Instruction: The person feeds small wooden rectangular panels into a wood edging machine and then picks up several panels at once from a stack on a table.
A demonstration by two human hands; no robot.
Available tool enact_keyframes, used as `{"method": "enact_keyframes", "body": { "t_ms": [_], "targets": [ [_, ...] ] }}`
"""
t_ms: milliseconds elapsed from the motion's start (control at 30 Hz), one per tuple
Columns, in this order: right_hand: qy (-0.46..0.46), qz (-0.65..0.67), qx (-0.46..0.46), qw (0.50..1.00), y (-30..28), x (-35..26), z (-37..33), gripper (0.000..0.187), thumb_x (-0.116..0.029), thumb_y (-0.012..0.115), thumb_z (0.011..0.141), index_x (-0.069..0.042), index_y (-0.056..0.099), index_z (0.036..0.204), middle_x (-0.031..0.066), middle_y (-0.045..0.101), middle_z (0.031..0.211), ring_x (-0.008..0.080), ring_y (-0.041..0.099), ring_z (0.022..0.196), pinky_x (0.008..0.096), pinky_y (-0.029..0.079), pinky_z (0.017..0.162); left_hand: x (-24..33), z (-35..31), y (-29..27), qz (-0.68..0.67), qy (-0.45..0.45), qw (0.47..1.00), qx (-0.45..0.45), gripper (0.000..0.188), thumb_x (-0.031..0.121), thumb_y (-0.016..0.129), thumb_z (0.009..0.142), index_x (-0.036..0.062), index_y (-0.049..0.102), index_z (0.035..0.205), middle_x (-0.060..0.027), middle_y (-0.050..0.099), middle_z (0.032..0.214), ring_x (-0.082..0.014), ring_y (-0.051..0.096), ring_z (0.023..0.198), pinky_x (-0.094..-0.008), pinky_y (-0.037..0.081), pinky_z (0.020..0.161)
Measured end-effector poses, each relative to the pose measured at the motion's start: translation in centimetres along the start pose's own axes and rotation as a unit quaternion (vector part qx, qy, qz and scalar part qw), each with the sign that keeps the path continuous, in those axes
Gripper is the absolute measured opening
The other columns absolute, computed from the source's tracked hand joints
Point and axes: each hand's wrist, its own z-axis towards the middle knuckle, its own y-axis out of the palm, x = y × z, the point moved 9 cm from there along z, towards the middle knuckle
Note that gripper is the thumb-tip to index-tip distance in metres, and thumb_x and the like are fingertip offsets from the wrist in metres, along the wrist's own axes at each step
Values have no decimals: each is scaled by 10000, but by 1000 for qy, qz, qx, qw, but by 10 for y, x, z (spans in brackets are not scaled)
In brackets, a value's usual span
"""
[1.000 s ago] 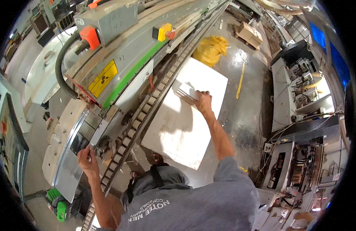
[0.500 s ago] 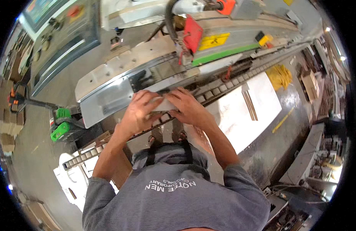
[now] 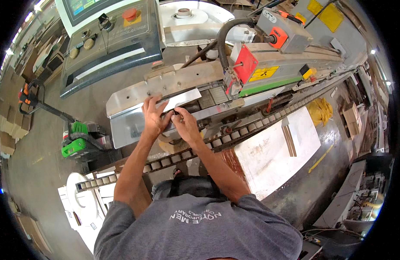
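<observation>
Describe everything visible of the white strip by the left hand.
The white strip is narrow and flat, with straight edges and a smooth-looking face; its material is unclear. It slants up to the right in the picture, alongside the beige, bolted ledge. The left hand overlaps its left end; whether the fingers grip it cannot be told.

Upside-down white capital lettering point(image 3: 195, 214) stands on the chest of the grey T-shirt point(image 3: 195, 236), nearer the body than the fingers point(image 3: 182, 115). Right of and beyond the fingers, a yellow warning label point(image 3: 264, 73) with a black symbol sits on the machine's grey beam point(image 3: 286, 69). Farther out that way, yellow signs point(image 3: 329, 16) on a grey panel point(image 3: 306, 11) are unreadable. Beyond the fingers to the left, print on the control console point(image 3: 115, 39), near its red push-button point(image 3: 130, 14), is too small to read.
</observation>
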Motion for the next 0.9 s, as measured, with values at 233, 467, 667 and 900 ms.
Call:
{"method": "enact_keyframes", "body": {
  "t_ms": [233,467,667,900],
  "targets": [
    [63,20,0,998,16,16,12,590,-344,649,951,10,492,1395,227,581,1206,263,638,944,379,545,798,-42,-19,-3,-1,-111,994,5,342,235,827,747,138,762,1068,-94,607,1040,-312,540,1018,-466,399,886],
    [82,24,-6,996,17,-1,10,589,-359,643,949,9,505,1387,222,572,1211,250,621,911,387,535,812,-54,-24,4,10,-124,992,25,333,255,825,757,148,769,1067,-95,603,960,-316,556,954,-455,417,845],
    [78,-23,14,997,14,-7,16,543,-287,667,909,9,534,1345,188,595,1142,232,600,852,366,523,803,-53,-18,6,-3,-117,993,13,335,245,835,751,140,767,1062,-100,597,922,-322,559,924,-455,417,835],
    [97,-18,0,995,17,-6,14,540,-279,657,916,-13,505,1360,193,541,1255,255,588,953,384,521,861,-49,-14,6,-16,-96,995,18,345,196,845,733,95,767,1054,-115,595,875,-324,566,879,-448,442,800]
  ]
}}
